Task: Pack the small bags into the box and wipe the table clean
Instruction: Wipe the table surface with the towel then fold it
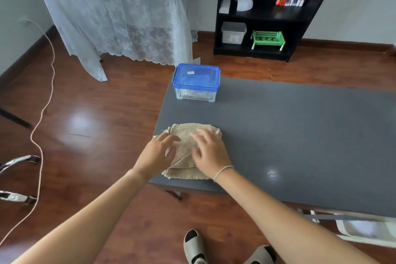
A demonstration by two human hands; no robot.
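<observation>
Both hands (182,152) press nubby beige cloth (188,135), folded.

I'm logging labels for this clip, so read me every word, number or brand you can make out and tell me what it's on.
No text here is legible.
White sticker on the box's blue lid: print too small to read.
Label on the grey-lidded bin in the black shelf: blurred, unreadable.
Cloth and grey table: no markings.
</observation>
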